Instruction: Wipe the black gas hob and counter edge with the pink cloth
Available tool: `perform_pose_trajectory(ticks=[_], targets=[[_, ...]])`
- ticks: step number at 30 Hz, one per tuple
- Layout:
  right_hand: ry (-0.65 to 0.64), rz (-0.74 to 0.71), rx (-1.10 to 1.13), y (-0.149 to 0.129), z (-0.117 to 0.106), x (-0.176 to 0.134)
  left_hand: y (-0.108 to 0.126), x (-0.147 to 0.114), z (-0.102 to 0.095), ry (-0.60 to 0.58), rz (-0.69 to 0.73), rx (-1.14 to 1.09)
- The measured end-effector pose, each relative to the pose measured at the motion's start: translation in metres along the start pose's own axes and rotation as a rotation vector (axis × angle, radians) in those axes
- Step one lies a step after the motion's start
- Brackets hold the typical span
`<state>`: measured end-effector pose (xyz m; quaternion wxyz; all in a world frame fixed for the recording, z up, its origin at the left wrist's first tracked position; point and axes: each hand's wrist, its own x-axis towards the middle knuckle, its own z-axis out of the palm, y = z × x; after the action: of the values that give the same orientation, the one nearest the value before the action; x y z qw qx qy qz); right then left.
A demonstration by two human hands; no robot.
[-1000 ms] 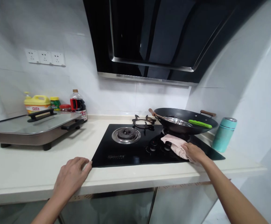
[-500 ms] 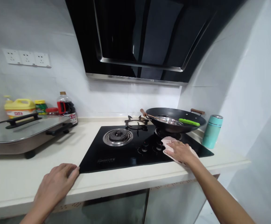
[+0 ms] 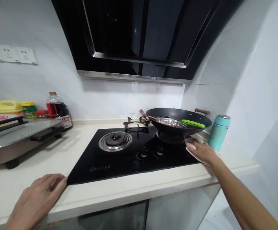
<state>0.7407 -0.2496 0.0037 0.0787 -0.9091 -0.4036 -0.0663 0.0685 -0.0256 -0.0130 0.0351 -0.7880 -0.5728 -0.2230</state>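
Under my right hand [image 3: 203,151] is a pale pink cloth [image 3: 190,142], pressed flat on the right end of the black glass cooktop [image 3: 122,166]. The fingers lie over the cloth, close to the mint-green flask [image 3: 219,132]. My left hand [image 3: 37,196] rests on the counter, its fingers stretched out and the tips touching the cooktop's front left corner. A dark wok [image 3: 167,111] sits over the right burner, holding a shiny metal piece and a green-handled utensil [image 3: 193,123]. The left burner [image 3: 116,140] is bare, with its black pot support [image 3: 136,126] standing behind it.
An electric pan with a glass lid [image 3: 33,129] stands on the counter at left. Behind it are a dark sauce bottle [image 3: 63,113], a yellow jug [image 3: 7,108] and small jars. Two knobs [image 3: 143,151] rise from the cooktop. A range hood [image 3: 134,38] hangs low overhead.
My right hand has slid the cloth rightward across the cooktop, from beside the knobs toward the flask. The view has shifted slightly; my left hand stays at the cooktop's corner.
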Motion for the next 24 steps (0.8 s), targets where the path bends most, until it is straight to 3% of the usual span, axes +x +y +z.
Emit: perform_pose_trajectory(ticks=[4, 7, 11, 15, 19, 22, 24], targets=[[-0.045, 0.102, 0.021, 0.004, 0.0, 0.024, 0.003, -0.001, -0.003, -0.014, -0.001, -0.006], [-0.03, 0.184, 0.016, -0.005, -0.003, 0.023, 0.004, -0.002, -0.005, -0.015, -0.001, -0.01], [0.02, 0.223, -0.004, -0.008, -0.005, -0.005, 0.004, -0.002, -0.005, -0.006, 0.013, -0.022], [0.039, 0.18, -0.01, 0.009, -0.005, -0.045, 0.004, -0.003, -0.004, -0.023, 0.035, -0.003], [0.058, 0.276, -0.019, 0.025, -0.013, -0.064, 0.006, -0.002, -0.002, -0.03, 0.053, 0.033], [0.067, 0.332, -0.047, 0.015, -0.019, -0.066, 0.009, -0.003, -0.002, -0.022, 0.062, 0.033], [0.074, 0.278, -0.066, -0.008, -0.019, -0.071, 0.011, -0.004, -0.003, -0.018, 0.051, 0.037]])
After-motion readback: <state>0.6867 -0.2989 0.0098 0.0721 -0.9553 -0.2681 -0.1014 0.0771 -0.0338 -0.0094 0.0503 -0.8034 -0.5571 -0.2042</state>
